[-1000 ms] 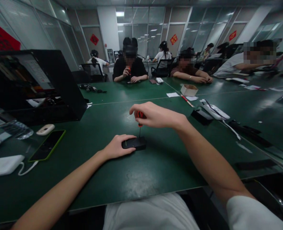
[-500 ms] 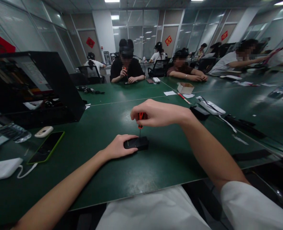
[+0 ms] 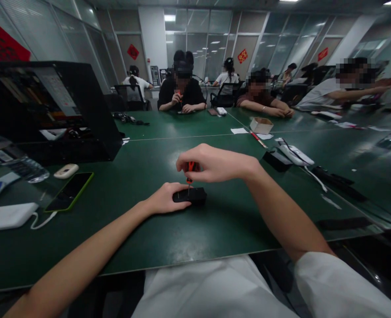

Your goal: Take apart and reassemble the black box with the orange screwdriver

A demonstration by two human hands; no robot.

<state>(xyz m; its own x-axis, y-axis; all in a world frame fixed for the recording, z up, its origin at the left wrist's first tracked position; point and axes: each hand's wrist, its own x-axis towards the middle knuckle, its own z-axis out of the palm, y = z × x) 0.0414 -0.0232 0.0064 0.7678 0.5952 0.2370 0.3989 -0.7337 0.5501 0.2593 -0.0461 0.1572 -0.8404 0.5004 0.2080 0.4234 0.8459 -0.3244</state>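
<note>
On the green table [image 3: 156,243] lies a small black box-shaped device [image 3: 198,195]; its exact kind I cannot make out. My left hand [image 3: 164,198] grips its left end, thumb along the far side and fingers along the near side. Above it, my right hand [image 3: 208,163] is closed round the orange-and-black handle of a screwdriver [image 3: 190,168]. The screwdriver stands nearly upright, and its thin shaft reaches down to the top of the device. Whether the tip sits in a screw is too small to tell.
At left are an open black computer case [image 3: 99,115], a water bottle [image 3: 26,167], a green-edged phone [image 3: 70,192] and a white power bank [image 3: 10,216]. A white power strip [image 3: 295,153] with cables lies right. A small box [image 3: 261,126] and co-workers [image 3: 182,90] are across the table.
The view has shifted slightly. My right hand and the screwdriver have moved a little left and lower relative to the device, which stays in my left hand's grip.
</note>
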